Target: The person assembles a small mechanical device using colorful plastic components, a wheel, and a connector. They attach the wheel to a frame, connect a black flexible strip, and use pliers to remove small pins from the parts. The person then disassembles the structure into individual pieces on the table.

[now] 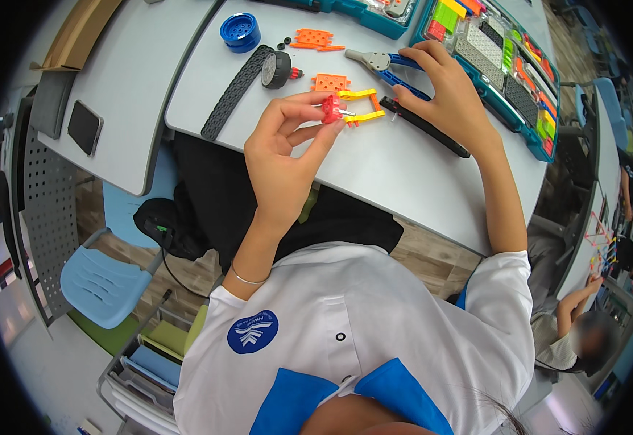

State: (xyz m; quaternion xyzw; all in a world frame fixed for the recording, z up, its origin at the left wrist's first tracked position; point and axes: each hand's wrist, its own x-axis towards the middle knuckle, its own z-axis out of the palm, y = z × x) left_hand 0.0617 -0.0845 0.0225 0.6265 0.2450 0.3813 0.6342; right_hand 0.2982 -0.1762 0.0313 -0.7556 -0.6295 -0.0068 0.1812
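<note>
In my left hand (284, 156) a small red plastic hub (330, 109) with a short metal-looking pin is pinched between thumb and fingertips. My right hand (451, 94) is at the blue-handled pliers (382, 61), fingers curled over the handles; their grey jaws point left. Just right of the hub lies a yellow and orange frame (363, 117), partly hidden by my left fingers. Behind it is an orange perforated plate (329, 83). A black bar (427, 128) runs beneath my right hand.
Left on the white table lie a black track strip (237, 93), a black wheel (276, 70) and a blue rim (240, 32). More orange plates (313, 38) are at the back. An open teal parts case (509, 61) borders the right. A phone (84, 127) rests on the neighbouring table.
</note>
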